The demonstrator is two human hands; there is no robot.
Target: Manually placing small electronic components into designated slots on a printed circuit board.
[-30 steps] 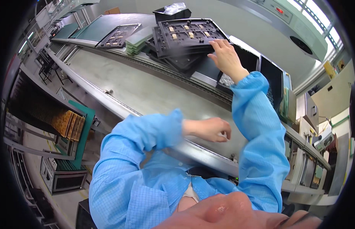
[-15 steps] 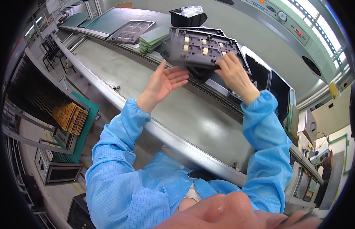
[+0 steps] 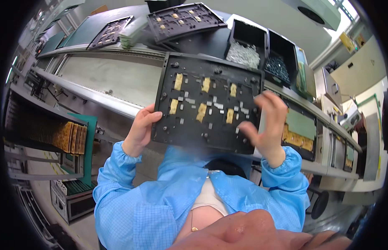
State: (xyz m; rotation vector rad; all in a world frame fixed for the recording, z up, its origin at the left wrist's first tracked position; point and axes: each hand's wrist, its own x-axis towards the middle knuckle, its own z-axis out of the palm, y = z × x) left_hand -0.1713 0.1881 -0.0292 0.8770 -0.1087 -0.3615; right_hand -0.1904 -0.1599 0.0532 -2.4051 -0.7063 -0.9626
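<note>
A black rectangular carrier tray [image 3: 189, 133] is held tilted in front of my body, over the conveyor's near edge. Tan strips and small silvery pieces lie in rows across its face. My left hand [image 3: 139, 127] grips its left edge, the thumb on top and the fingers underneath. At the right edge, my right hand [image 3: 271, 129] has its thumb and fingers spread apart, slightly blurred; I cannot tell whether it touches the tray. Behind it, a similar black tray [image 3: 189, 21] with tan strips rests on the bench.
Two black bins stand at the back right, one with clear bits [image 3: 243, 54], one with dark small parts [image 3: 277, 68]. Pale green boards [image 3: 133, 30] are stacked at the back left, beside another tray [image 3: 108, 33]. A rack with tan boards [image 3: 73, 137] stands at left.
The black carrier tray has come from the back of the bench toward my body. My left hand, empty before, now grips its left edge. My right hand's fingers have spread at its right edge.
</note>
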